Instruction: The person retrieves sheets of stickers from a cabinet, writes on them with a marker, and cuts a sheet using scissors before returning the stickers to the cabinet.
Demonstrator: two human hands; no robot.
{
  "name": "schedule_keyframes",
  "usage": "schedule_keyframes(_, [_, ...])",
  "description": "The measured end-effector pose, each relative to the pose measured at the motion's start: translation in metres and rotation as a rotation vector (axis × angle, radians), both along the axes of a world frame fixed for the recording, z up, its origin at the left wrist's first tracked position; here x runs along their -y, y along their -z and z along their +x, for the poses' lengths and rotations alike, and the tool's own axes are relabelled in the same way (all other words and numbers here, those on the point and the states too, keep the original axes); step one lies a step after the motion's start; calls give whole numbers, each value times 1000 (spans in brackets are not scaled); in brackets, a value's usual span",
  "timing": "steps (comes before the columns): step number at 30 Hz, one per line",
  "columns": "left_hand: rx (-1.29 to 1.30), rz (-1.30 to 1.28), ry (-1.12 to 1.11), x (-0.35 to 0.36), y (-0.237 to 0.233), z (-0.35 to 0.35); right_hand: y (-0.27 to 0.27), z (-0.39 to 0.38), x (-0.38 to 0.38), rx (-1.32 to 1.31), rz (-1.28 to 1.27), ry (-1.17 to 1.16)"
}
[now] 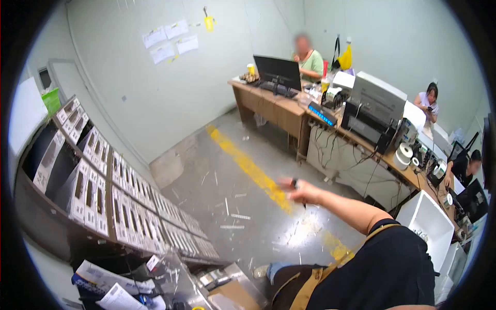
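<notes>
My right hand (pixel 302 191) reaches out from the black-sleeved shoulder above the grey floor (pixel 232 181). Its slightly blurred fingers look apart, and nothing shows held between them. A small dark band or object, too small to make out, is at the fingers. Beneath the hand runs a yellow floor line (pixel 248 168). My left hand is outside the view.
Slotted racks with labels (pixel 134 206) line the left. Bags and papers (pixel 113 281) lie at lower left. A desk with a monitor (pixel 277 72), printers (pixel 374 103) and label rolls (pixel 403 155) runs along the right, near a white bin (pixel 426 222). Three people sit there. Scraps litter the floor.
</notes>
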State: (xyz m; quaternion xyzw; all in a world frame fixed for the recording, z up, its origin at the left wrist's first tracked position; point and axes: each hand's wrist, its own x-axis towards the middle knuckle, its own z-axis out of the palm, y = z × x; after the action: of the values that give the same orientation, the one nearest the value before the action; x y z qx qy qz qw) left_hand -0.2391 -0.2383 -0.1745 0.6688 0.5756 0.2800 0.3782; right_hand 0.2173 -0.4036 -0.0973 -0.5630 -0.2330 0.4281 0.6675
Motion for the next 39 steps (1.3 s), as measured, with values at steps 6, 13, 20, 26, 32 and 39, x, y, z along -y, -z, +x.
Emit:
schedule_keyframes(6, [4,-20,-23,0,0,-6,-189,92,47,358,720,442])
schedule_keyframes(13, [-13,-64,-56,-1,-4,-20,-134,91,37,180,515,416])
schedule_keyframes(20, [-27,-58,-81,1,-6,-30,-67,61,-2,49,297,242])
schedule_keyframes(26, [-15,-55,-125,2,-7,-38,-37,36,-25,-99,199,108])
schedule_keyframes(32, [-1,-73,-166,5,-2,-41,-24,23,-46,-98,-6,81])
schedule_keyframes(39, [6,-74,-203,10,-1,-53,-110,108,-114,207,213,206])
